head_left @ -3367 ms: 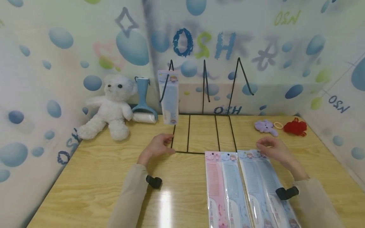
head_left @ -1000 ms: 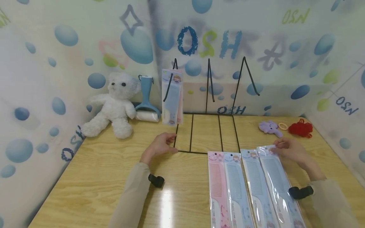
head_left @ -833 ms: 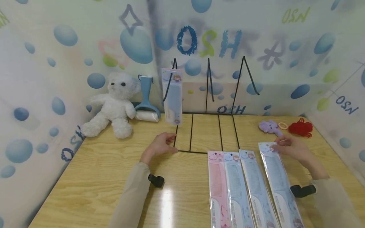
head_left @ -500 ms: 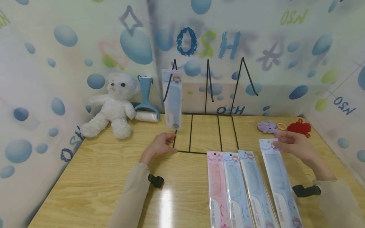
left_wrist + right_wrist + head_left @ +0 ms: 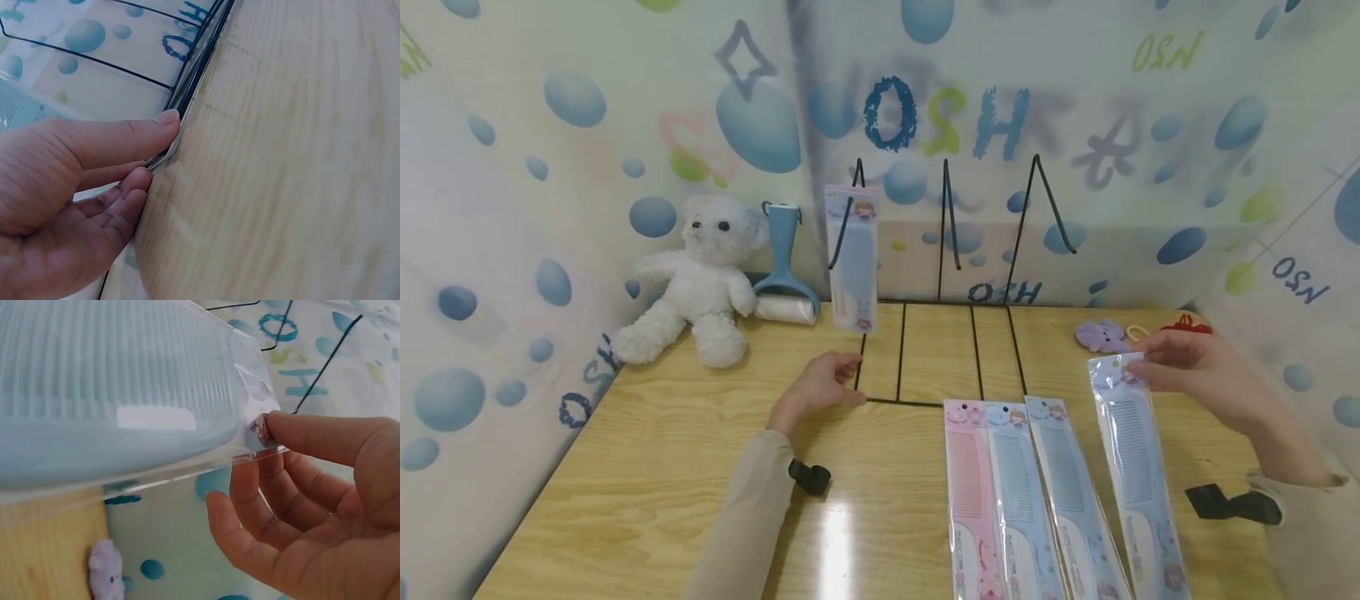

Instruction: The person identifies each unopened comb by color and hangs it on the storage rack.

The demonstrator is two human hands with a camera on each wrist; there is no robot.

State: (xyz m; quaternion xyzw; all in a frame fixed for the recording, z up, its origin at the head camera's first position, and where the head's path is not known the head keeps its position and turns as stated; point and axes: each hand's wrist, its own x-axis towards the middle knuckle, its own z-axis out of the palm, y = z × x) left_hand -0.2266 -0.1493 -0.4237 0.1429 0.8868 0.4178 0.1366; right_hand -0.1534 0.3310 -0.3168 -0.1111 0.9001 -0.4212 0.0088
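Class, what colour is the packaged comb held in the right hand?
The comb is light blue, seen best in the right wrist view.

"osh" lettering — on backdrop

left sleeve: beige, long | right sleeve: beige | left wrist device, right wrist device: black

A head-worn camera looks forward and down across the tabletop, taking in the left hand and right hand. Wrist-worn cameras show each up close, at a tilt; all three views apparently share the black wire rack, though the left wrist's is soft.
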